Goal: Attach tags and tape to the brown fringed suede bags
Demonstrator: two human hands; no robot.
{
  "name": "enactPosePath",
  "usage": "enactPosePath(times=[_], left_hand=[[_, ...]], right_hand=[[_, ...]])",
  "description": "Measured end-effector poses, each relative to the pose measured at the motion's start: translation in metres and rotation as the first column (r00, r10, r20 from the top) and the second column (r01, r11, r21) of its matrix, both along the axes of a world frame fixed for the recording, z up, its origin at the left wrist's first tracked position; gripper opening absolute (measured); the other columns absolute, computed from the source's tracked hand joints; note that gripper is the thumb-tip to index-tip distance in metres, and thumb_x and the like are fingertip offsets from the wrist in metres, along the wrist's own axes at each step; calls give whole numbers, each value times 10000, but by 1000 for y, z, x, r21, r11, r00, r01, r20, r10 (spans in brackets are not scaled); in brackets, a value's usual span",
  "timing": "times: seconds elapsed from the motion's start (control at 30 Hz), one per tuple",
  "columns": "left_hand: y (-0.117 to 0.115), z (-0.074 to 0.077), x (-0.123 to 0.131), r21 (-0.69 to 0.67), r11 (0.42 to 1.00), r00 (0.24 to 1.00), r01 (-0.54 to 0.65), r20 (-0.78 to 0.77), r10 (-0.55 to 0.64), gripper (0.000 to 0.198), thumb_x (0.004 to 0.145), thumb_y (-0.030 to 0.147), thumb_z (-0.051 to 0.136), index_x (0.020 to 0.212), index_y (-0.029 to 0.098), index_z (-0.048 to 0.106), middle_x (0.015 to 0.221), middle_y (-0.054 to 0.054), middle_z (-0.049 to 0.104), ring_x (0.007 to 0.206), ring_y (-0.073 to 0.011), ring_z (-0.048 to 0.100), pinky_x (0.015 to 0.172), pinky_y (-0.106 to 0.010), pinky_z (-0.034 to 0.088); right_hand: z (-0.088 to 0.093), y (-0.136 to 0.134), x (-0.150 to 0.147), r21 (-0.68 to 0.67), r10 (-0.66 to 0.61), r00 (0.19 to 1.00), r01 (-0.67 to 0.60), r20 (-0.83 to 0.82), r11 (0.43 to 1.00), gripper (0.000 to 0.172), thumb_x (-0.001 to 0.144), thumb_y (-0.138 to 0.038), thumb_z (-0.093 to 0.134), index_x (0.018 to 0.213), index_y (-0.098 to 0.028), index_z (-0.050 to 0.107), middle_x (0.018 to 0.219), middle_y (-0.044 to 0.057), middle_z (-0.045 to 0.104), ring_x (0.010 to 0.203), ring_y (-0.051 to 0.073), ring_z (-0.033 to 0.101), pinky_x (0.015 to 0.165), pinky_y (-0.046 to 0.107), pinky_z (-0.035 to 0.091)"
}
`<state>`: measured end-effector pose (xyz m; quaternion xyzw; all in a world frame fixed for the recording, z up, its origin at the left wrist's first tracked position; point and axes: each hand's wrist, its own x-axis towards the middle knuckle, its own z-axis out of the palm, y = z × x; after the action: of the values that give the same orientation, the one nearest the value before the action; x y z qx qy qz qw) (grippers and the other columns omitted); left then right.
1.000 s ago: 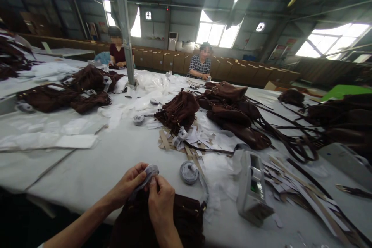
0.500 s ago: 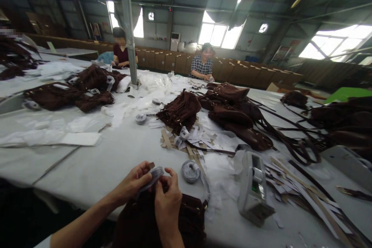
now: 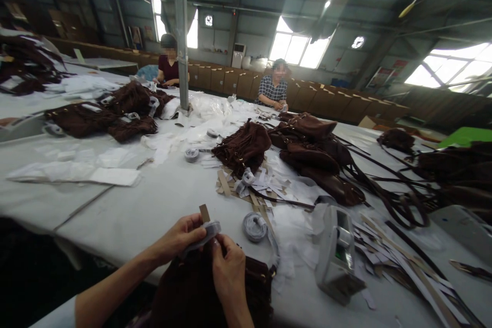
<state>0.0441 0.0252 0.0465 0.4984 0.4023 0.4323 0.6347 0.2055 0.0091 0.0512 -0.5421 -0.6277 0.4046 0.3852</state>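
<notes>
A coiled strap wrapped in pale grey material (image 3: 212, 227) is gripped between the thumb and fingers of my left hand (image 3: 183, 236). A short tan card strip (image 3: 204, 212) sticks up behind the coil at those fingers. My right hand (image 3: 229, 264) is closed, its fingertips pinched together at the coil's lower right edge; whatever they pinch is hidden. Below both hands lies a dark brown bag (image 3: 184, 292) at the table edge, partly covered by my right wrist. A second wrapped strap coil (image 3: 254, 227) rests on the table behind the bag, its tail running down toward a metal ring.
A grey tape dispenser (image 3: 335, 256) stands at right, beside scattered paper and card strips (image 3: 407, 261). Brown fringed bags (image 3: 244, 146) and several others with long straps are heaped farther back. Two people (image 3: 273, 89) work across the table, near a metal post (image 3: 180, 36).
The tan card strip now stands higher above the coil. My right fingers have drawn closer together under the coil's edge. The whole view has shifted slightly.
</notes>
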Motion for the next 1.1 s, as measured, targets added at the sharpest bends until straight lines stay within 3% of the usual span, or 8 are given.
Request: enactPosePath(times=[0.27, 0.4, 0.53, 0.63, 0.7, 0.8, 0.9, 1.1], left_hand=[[1, 5, -3, -73, 997, 997, 11, -81, -17, 395, 772, 494, 645, 871, 114, 607, 626, 4, 579, 506, -84, 477, 440, -168, 316], [5, -1, -6, -112, 993, 998, -23, -53, 17, 385, 756, 476, 669, 864, 111, 608, 623, -1, 599, 494, -79, 487, 443, -164, 327], [8, -5, -10, -184, 983, 1000, -14, 15, 17, 380, 738, 457, 691, 868, 110, 608, 662, -25, 633, 510, -103, 537, 467, -185, 370], [7, -1, -11, -198, 980, 999, 20, 48, -10, 380, 726, 446, 702, 860, 100, 622, 674, -36, 639, 509, -104, 537, 476, -190, 370], [7, 4, -12, -175, 983, 998, 48, 46, -41, 376, 725, 442, 702, 848, 93, 634, 668, -29, 627, 496, -86, 501, 463, -181, 338], [6, 10, -12, -119, 990, 997, 82, 13, -81, 365, 715, 439, 709, 808, 93, 639, 650, -2, 587, 494, -66, 435, 449, -173, 283], [6, 14, -10, -85, 991, 992, 105, -64, -110, 347, 697, 430, 722, 758, 100, 633, 613, 30, 530, 496, -58, 381, 450, -174, 248], [2, 22, -5, 24, 981, 972, 190, -142, -185, 315, 728, 430, 682, 790, 123, 644, 598, 47, 476, 529, -74, 365, 473, -179, 270]], right_hand=[[0, 1, 0, -52, 30, 994, -36, -106, 998, 229, 853, -319, 508, 834, -178, 688, 777, 58, 714, 706, 195, 642, 647, 269, 475], [0, -4, 4, -175, 12, 953, -68, -301, 982, 297, 827, -383, 579, 1025, -162, 601, 742, 49, 702, 628, 191, 645, 599, 288, 508], [10, -11, 16, -139, 231, 844, -335, -484, 932, 267, 808, -287, 602, 1051, -176, 606, 999, 86, 697, 929, 228, 654, 844, 350, 505], [13, -13, 24, -86, 343, 768, -457, -541, 885, 449, 748, -165, 606, 1192, -213, 558, 1183, 73, 632, 1139, 247, 560, 957, 380, 451], [12, -10, 25, -34, 363, 812, -424, -458, 905, 457, 743, -141, 594, 1191, -227, 565, 1159, 61, 638, 1097, 236, 581, 929, 370, 470], [9, -1, 25, 87, 318, 932, -307, -175, 948, 203, 818, -191, 553, 983, -227, 666, 898, 36, 670, 834, 182, 636, 763, 291, 509], [9, 11, 22, 250, 230, 972, -232, 37, 940, 163, 866, -242, 531, 859, -225, 693, 849, 35, 609, 749, 152, 599, 670, 249, 485], [7, 24, 17, 300, 278, 958, -286, 72, 910, 178, 868, -198, 526, 867, -225, 701, 887, 30, 629, 796, 145, 610, 698, 227, 483]])
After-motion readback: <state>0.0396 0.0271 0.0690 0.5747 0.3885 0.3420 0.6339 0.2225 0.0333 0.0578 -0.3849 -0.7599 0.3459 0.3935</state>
